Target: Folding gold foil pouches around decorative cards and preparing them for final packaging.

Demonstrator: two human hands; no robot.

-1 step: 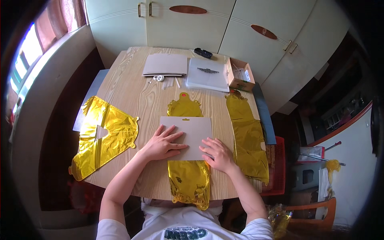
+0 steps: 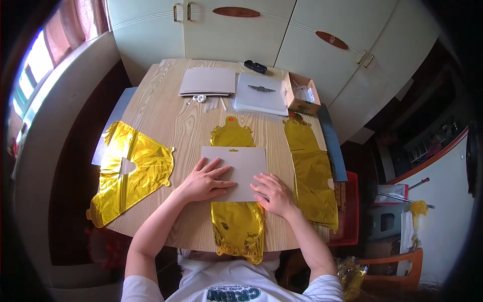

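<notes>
My left hand (image 2: pixel 205 182) lies flat on a light grey card (image 2: pixel 240 168), its fingers spread. Resting on the card's right edge is my right hand (image 2: pixel 273 194), fingers apart and slightly bent. The card has a small hanger slot near its far edge. It lies across a flat gold foil balloon (image 2: pixel 236 226), covering its middle. The balloon's far end, with a red-marked tab, shows beyond the card, and its near end reaches the table's front edge. Another flat gold foil balloon (image 2: pixel 143 161) lies to the left, and a folded one (image 2: pixel 313 173) to the right.
At the back of the wooden table (image 2: pixel 166 110) are a stack of grey cards (image 2: pixel 207 80), white ribbon rolls (image 2: pixel 200 98), clear plastic bags (image 2: pixel 260 103), a black object (image 2: pixel 255 66) and an open cardboard box (image 2: pixel 303 104). A red basket (image 2: pixel 352 211) stands by the right side.
</notes>
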